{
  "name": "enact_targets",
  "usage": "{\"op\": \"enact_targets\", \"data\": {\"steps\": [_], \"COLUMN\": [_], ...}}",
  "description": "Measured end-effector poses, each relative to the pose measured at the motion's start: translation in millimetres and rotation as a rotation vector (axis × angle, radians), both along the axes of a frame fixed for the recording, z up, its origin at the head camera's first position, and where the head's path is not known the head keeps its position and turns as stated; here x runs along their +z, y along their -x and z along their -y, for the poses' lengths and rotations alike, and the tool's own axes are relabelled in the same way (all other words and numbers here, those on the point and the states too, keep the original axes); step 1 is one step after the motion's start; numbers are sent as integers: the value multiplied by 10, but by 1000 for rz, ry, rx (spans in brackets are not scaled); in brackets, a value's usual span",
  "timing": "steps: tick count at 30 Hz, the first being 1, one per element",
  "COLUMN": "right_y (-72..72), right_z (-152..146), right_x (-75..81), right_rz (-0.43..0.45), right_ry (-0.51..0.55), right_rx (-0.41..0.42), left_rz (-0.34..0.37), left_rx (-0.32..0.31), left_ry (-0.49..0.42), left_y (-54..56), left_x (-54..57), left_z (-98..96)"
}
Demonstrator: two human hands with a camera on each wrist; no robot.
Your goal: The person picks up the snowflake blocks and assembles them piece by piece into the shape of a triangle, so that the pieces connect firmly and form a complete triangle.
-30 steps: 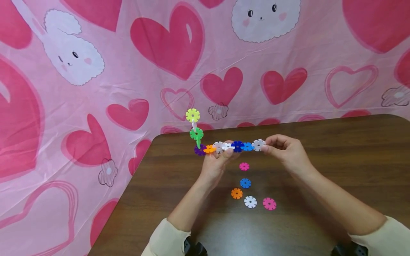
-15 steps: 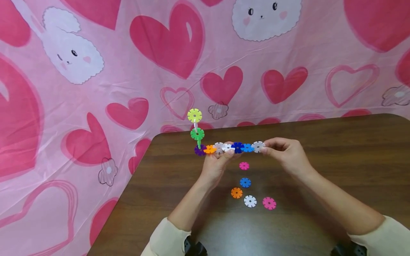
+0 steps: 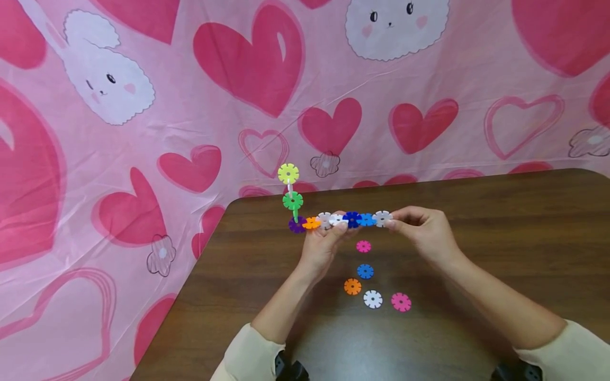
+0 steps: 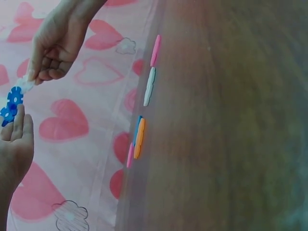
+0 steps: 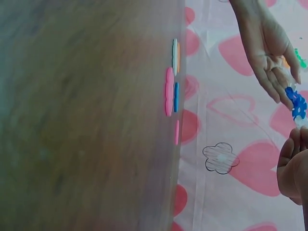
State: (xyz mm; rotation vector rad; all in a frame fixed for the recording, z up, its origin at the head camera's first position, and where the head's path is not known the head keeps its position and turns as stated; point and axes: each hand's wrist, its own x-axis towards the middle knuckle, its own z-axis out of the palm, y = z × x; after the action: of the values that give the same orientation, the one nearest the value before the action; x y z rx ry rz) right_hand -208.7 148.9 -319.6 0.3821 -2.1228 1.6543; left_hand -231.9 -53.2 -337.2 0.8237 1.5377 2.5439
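Observation:
A chain of interlocking notched plastic discs, with a dark blue disc [image 3: 352, 219] near its middle, is held level above the table. My left hand [image 3: 320, 251] grips it from below, its thumb on the front near a white disc [image 3: 338, 220]. At the chain's right end my right hand [image 3: 431, 233] pinches a whitish disc [image 3: 383, 218] between thumb and fingertips. From the purple disc [image 3: 297, 225] at the left end, a branch rises through a green disc [image 3: 293, 201] to a yellow disc [image 3: 288, 173]. In the left wrist view, a blue disc [image 4: 15, 95] shows between both hands.
Loose discs lie on the brown wooden table [image 3: 524, 254] below the chain: a pink one [image 3: 364, 246], a blue one [image 3: 365, 271], an orange one [image 3: 352, 287], a white one [image 3: 373, 299] and another pink one [image 3: 401, 302]. A pink heart-print cloth [image 3: 219, 100] hangs behind.
My right hand and the chain's right end have shifted very slightly left and down. Both hands keep their hold, and the loose discs lie where they were.

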Motion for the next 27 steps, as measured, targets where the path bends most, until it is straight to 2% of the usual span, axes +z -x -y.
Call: {"op": "enact_targets", "data": {"steps": [9,18,27], "right_y": [40,12,15], "right_z": [-13,-13,-20], "right_x": [-38,-8,28], "right_rz": [26,1,-66], "right_ry": [37,-79,-211], "right_rx": [66,67,26], "left_rz": [-27,-6,22], "left_rx": [-4,1,28], "left_ry": [25,26,113], "left_y": [8,20,32], "left_x": [25,25,15], "left_z": [33,69,91]}}
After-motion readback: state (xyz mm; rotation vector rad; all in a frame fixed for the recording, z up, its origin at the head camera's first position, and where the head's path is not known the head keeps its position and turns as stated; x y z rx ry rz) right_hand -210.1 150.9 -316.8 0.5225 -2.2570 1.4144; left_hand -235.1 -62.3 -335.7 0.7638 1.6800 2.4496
